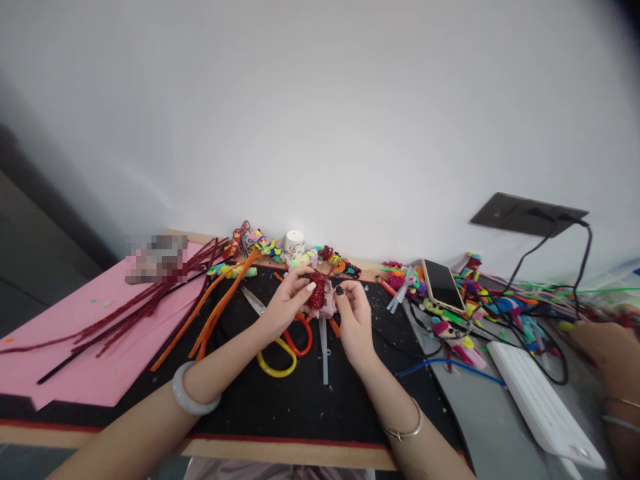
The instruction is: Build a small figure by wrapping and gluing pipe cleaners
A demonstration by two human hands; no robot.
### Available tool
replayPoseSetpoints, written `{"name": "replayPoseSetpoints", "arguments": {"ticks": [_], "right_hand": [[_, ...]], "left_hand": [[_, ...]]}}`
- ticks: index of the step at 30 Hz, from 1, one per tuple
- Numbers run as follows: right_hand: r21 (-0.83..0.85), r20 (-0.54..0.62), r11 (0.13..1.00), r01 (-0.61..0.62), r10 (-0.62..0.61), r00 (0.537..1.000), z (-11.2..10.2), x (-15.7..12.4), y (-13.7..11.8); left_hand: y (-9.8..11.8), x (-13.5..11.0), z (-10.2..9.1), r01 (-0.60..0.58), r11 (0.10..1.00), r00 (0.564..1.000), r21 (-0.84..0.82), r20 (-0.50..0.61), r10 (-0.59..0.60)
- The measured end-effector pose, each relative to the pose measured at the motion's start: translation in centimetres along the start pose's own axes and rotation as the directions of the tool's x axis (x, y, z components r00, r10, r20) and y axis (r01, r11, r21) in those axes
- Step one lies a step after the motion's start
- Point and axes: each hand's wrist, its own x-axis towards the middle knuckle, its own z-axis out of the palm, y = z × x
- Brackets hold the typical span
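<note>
My left hand (285, 307) and my right hand (354, 317) meet over the black mat (300, 400), both pinching a small pink piece wrapped in glittery red pipe cleaner (319, 292). Fingers of both hands are curled round it. Beneath my hands lie scissors with yellow and red handles (280, 350) and a clear glue stick (325, 350). Orange pipe cleaners (215, 310) lie just left of my left hand.
A pink sheet (90, 340) with dark red pipe cleaners (130, 307) lies at the left. Colourful craft bits, a white roll (295, 243) and a phone (443, 285) line the back. A white power strip (543, 403) and cables lie right, near another person's hand (600, 343).
</note>
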Motion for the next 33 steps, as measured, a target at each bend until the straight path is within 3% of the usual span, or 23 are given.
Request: {"name": "replayPoseSetpoints", "arguments": {"ticks": [4, 8, 13, 15, 20, 23, 26, 30, 33], "right_hand": [[-0.319, -0.043, 0.945, 0.068, -0.086, 0.995, -1.6, 1.2, -0.3], [-0.483, -0.031, 0.872, 0.075, -0.102, 0.994, -3.2, 2.6, -0.1], [-0.694, 0.151, 0.697, 0.178, -0.101, 0.983, -3.9, 4.9, 0.7], [-0.738, 0.261, 0.627, 0.249, -0.075, 0.962, -3.6, 6.0, 1.1], [-0.791, 0.382, 0.512, 0.335, -0.014, 0.924, -2.3, 7.8, 1.8], [-0.789, 0.391, 0.500, 0.358, -0.042, 0.920, -1.5, 8.1, 2.1], [-0.791, 0.322, 0.514, 0.332, -0.112, 0.940, -1.4, 8.2, 2.1], [-0.747, 0.235, 0.602, 0.284, -0.160, 0.959, -1.5, 8.8, 1.3], [-0.663, 0.245, 0.694, 0.280, -0.152, 0.957, -1.0, 9.4, 0.4]], "left_hand": [[-0.1, 0.3, -0.4, 0.022, 0.997, 0.999, -0.080, -0.023, -0.024], [-0.2, 0.4, -0.7, 0.026, 0.990, 0.999, -0.139, -0.035, -0.031], [-0.2, 0.4, -0.7, 0.036, 0.973, 0.998, -0.228, -0.039, -0.047], [-0.1, 0.4, -0.8, 0.039, 0.968, 0.998, -0.249, -0.037, -0.050], [0.2, 0.5, -1.2, 0.079, 0.967, 0.991, -0.242, -0.081, -0.102], [0.6, 0.5, -1.4, 0.099, 0.967, 0.987, -0.235, -0.101, -0.126], [0.7, 0.7, -1.5, 0.134, 0.955, 0.984, -0.265, -0.082, -0.160], [0.6, 0.9, -1.7, 0.179, 0.936, 0.980, -0.302, -0.032, -0.198], [0.6, 0.9, -1.8, 0.220, 0.923, 0.974, -0.316, 0.016, -0.227]]}}
